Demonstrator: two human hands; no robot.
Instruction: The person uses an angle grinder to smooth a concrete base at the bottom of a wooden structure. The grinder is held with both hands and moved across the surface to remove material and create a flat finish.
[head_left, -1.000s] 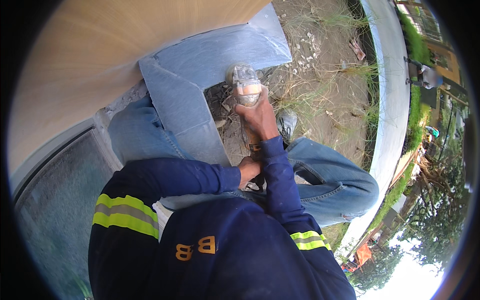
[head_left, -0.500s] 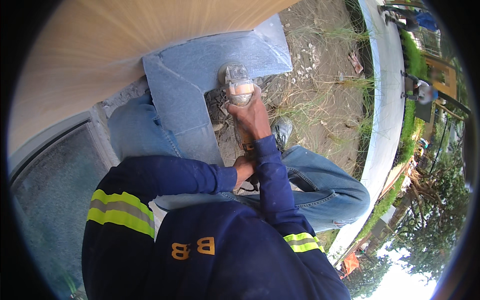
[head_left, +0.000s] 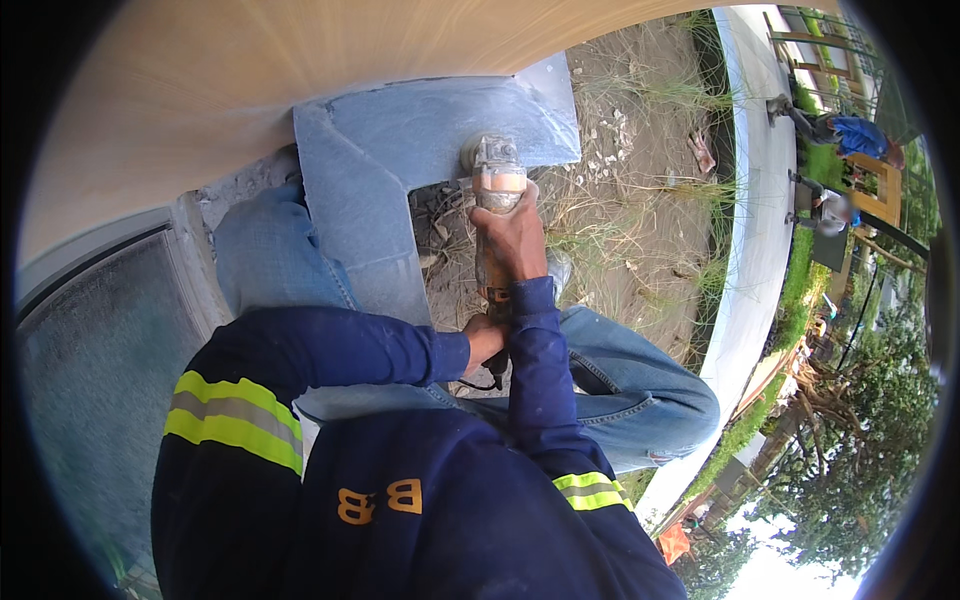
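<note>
An angle grinder (head_left: 496,182), dusty with an orange body, is held in both of my hands. My right hand (head_left: 517,235) wraps round its front, just behind the gear head. Farther back, my left hand (head_left: 485,340) is closed round the rear of the body, partly behind my right sleeve. The grinder's disc (head_left: 470,151) shows at the left of the head, by the inner edge of a grey-blue stone slab (head_left: 375,130). The slab is L-shaped and whitened with dust; whether the disc touches it I cannot tell.
A tan wall (head_left: 200,90) borders the slab, with a framed glass pane (head_left: 120,340) at the left. My jeans-clad knees (head_left: 630,400) flank the work. Soil with dry grass (head_left: 640,220) lies to the right, then a pale concrete path (head_left: 765,180). Two people (head_left: 860,135) are beyond it.
The grinder and both hands have shifted slightly right along the slab. The whole view has tilted a little, and the people at the far right show more fully.
</note>
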